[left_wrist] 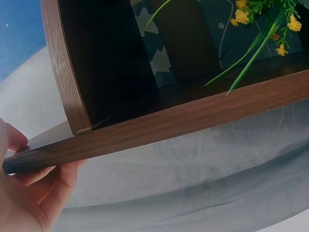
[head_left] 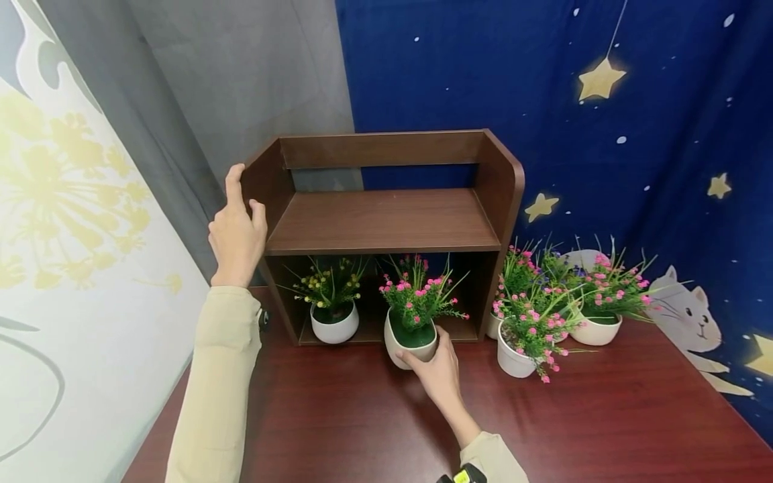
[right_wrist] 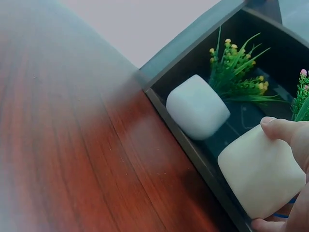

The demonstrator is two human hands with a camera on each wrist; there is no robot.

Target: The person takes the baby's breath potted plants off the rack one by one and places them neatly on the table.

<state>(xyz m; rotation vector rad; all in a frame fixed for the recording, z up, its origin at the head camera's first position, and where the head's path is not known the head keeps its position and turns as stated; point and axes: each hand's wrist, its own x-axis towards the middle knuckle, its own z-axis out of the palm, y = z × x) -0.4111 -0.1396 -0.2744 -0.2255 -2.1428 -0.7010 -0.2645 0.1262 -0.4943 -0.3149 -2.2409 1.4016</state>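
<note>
My right hand [head_left: 439,376] holds a white pot [head_left: 395,345] of pink flowers at the front of the shelf's lower compartment, thumb and fingers on opposite sides of it. The pot leans slightly; whether its base touches the shelf board I cannot tell. My left hand [head_left: 234,238] grips the upper left side panel of the brown wooden shelf [head_left: 386,221]. In the left wrist view, the thumb and fingers lie on either face of that panel [left_wrist: 48,152]. Left of the held pot, a white pot [right_wrist: 198,106] with yellow flowers stands inside the lower compartment.
Several more potted plants with pink and purple flowers crowd beside the shelf's right side, a white pot [head_left: 516,359] foremost. The dark red table [head_left: 350,416] bears everything. Behind hangs a blue starry curtain [head_left: 447,74]; a pale patterned panel [head_left: 90,268] borders the left.
</note>
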